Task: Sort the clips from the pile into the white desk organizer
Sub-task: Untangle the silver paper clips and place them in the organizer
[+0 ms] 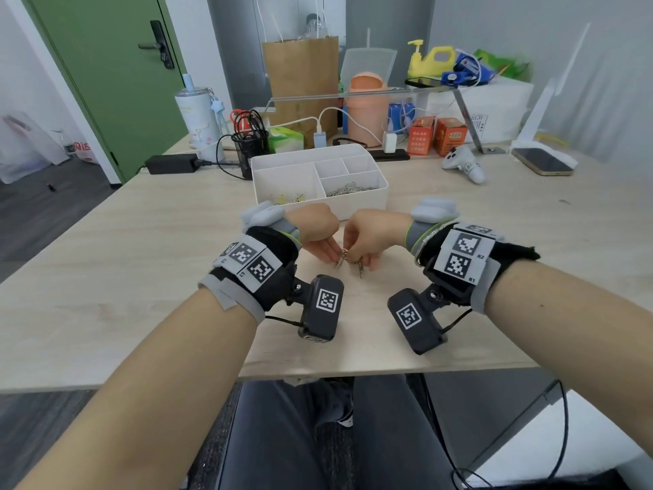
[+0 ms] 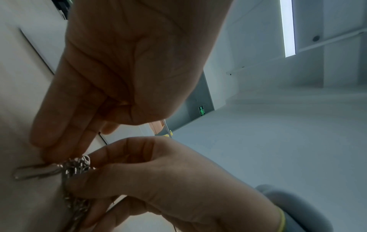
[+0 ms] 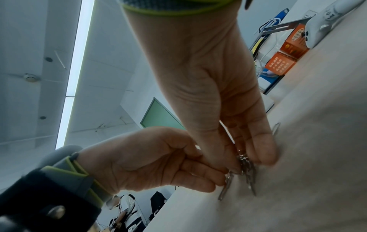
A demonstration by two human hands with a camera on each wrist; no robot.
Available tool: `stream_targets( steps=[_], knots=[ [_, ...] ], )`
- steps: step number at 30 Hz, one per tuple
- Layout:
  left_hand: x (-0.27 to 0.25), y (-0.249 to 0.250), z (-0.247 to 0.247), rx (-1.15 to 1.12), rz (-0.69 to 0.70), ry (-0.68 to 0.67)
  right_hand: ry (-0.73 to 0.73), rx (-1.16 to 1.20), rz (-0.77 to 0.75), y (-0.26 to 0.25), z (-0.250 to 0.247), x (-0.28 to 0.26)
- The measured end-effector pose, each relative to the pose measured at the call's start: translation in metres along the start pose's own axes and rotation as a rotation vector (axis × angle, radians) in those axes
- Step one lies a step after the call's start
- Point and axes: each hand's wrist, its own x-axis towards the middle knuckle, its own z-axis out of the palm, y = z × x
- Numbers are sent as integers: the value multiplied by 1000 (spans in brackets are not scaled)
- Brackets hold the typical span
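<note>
A small tangled bunch of silver paper clips (image 1: 344,255) lies on the wooden table just in front of the white desk organizer (image 1: 353,205). My right hand (image 1: 360,261) pinches the bunch (image 3: 246,164) from above. My left hand (image 1: 334,258) meets it from the left and pinches a single clip (image 3: 225,187) that sticks out of the tangle (image 2: 76,166). In the left wrist view that clip (image 2: 33,171) lies flat under my left fingertips (image 2: 53,150). The organizer holds yellow clips (image 1: 288,198) front left and silver clips (image 1: 349,189) front right.
One loose clip (image 3: 276,128) lies on the table beyond my right fingers. Behind the organizer stand a black mesh pen holder (image 1: 249,146), chargers and two orange boxes (image 1: 436,136). A white controller (image 1: 463,164) and a phone (image 1: 542,161) lie at the right.
</note>
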Motion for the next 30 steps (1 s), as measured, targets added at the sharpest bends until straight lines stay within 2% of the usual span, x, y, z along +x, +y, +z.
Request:
stream_targets(
  steps=[4,8,10,16,23,30],
  knots=[
    [1,4,2,3,5,8,17,37,53,-2,-1,3],
    [2,5,-1,128,41,82,33,77,74,-2,-3,0],
    [5,3,-1,133,43,57,44,115,70,0,-4,-1],
    [11,-4,2,28,38,-35,114,218,70,5,-6,-5],
    [10,-2,1,-79,53,-47,232,290,37,8,-27,-16],
    [9,10,5,-241,121,-114,220,390,-55,2,-40,-22]
  ],
)
